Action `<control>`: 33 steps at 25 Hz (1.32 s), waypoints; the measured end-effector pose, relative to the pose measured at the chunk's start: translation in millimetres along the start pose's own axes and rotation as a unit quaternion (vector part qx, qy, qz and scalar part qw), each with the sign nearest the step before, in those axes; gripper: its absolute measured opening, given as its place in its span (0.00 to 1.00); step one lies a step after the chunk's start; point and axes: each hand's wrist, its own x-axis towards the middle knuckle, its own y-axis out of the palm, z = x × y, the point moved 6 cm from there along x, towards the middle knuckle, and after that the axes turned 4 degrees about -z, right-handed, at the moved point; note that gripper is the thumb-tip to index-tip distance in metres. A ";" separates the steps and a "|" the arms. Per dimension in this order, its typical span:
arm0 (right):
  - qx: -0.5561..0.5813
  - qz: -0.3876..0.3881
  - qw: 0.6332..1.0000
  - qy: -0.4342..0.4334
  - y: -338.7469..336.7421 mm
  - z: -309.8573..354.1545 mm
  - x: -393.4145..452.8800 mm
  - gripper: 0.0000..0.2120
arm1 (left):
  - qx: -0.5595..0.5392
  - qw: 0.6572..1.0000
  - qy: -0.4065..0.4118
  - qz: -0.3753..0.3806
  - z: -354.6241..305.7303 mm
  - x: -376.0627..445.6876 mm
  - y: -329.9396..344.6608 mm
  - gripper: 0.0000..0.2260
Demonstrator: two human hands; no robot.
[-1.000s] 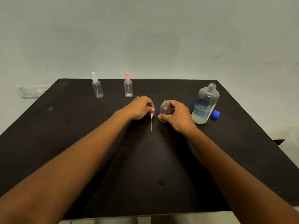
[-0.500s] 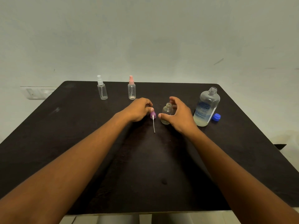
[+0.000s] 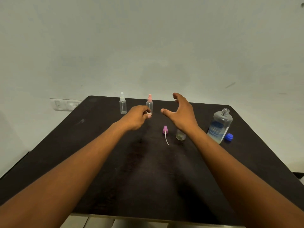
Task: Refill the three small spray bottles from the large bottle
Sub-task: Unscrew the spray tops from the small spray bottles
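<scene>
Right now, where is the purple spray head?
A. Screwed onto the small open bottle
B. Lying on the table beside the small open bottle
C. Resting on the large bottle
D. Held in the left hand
B: the purple spray head lies on the table with its tube pointing toward the camera, just left of the small open bottle, and neither hand touches it.

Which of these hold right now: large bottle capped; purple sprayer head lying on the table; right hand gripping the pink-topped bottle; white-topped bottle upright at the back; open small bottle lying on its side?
1. The large bottle is capped. False: its neck is open and the blue cap lies beside it.
2. The purple sprayer head lies on the table. True.
3. The right hand grips the pink-topped bottle. False: it is open, holding nothing.
4. The white-topped bottle stands upright at the back. True.
5. The open small bottle lies on its side. False: it stands upright, partly behind the right wrist.
</scene>
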 end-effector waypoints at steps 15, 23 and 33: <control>0.014 0.061 0.992 0.106 112.3 -15.0 81.2 0.38 | -0.013 1.000 -0.007 -0.003 53.2 27.3 10.8 0.14; 0.010 0.066 0.989 0.129 153.9 -42.9 90.8 0.29 | -0.020 0.999 -0.024 -0.015 84.5 36.6 14.3 0.13; 0.037 0.066 0.993 0.086 135.0 -25.1 69.1 0.21 | -0.009 0.998 -0.019 -0.053 77.5 23.5 -20.0 0.15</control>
